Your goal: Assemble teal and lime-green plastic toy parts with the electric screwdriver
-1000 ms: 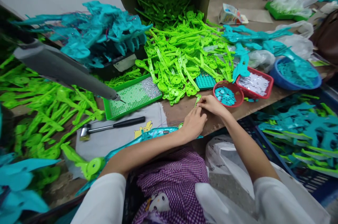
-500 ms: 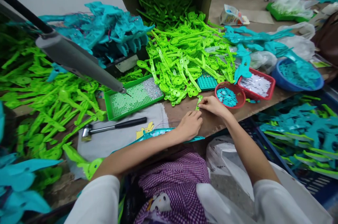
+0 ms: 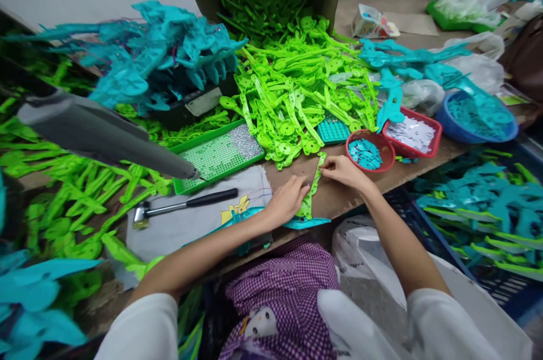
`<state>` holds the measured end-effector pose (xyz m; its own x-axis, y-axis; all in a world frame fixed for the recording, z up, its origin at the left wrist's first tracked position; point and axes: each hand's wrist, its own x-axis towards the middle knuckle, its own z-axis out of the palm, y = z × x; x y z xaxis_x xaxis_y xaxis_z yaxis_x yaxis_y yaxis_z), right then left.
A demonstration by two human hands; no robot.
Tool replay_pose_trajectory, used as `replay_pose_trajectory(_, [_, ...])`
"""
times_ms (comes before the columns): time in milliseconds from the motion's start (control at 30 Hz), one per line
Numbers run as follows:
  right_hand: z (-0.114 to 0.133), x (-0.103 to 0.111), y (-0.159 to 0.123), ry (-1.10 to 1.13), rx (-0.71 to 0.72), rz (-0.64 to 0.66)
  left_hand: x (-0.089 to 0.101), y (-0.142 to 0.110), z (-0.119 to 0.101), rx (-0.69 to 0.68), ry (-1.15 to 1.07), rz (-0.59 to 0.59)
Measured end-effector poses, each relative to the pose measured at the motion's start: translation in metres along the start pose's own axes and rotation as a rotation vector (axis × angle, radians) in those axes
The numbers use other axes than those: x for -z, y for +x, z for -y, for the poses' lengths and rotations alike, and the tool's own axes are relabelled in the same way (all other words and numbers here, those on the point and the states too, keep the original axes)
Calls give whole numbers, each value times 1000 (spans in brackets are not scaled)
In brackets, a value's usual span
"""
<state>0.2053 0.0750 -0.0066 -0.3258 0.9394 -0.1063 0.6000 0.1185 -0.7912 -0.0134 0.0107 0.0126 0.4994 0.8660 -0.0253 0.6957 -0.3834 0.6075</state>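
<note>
A narrow bright-green plastic part (image 3: 315, 185) with a scalloped edge and small holes stands between my two hands, its lower end over a turquoise plastic part (image 3: 306, 223). My left hand (image 3: 287, 200) is closed, its fingertips against the left edge of the green part, while the forearm covers much of the turquoise one. From the right, my right hand (image 3: 343, 171) pinches thumb and fingers together at the green part's upper edge. Whatever sits between those fingertips is too small to make out.
A grey electric screwdriver (image 3: 106, 133) hangs over a green tray (image 3: 177, 185) of screws. A hammer (image 3: 186, 202) lies on a cloth. Red bowls (image 3: 388, 162) of small pieces stand right of my hands, before a blue bowl (image 3: 511, 132). Green parts (image 3: 288, 99) pile behind.
My left hand has shifted left, uncovering more of the green part. My right hand stays almost in place. The hanging screwdriver has swung left and slightly down.
</note>
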Motion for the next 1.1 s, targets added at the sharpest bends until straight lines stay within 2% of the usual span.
replay_pose_trajectory(133, [2,4,-4,19,26,35,-2,-1,5,11,-126,-9])
replay_pose_trajectory(367, [-5,-1,-9,-38,87,-1,3,13,12,172,-272,94])
replay_pose_trajectory(567, [-5,-5,-3,-122,18,9,1,23,19,243,-348,106])
replay_pose_trajectory(700, [-7,-4,-1,-112,5,30,0,28,19,275,-434,156])
replay_pose_trajectory(767, [-8,-4,-1,-100,4,34,0,28,18,258,-428,164])
replay_pose_trajectory(933, [-8,-4,-1,-97,2,33,0,24,12,143,-234,70])
replay_pose_trajectory(1100, [-7,-2,0,-123,-10,43,-2,25,7,256,-262,67])
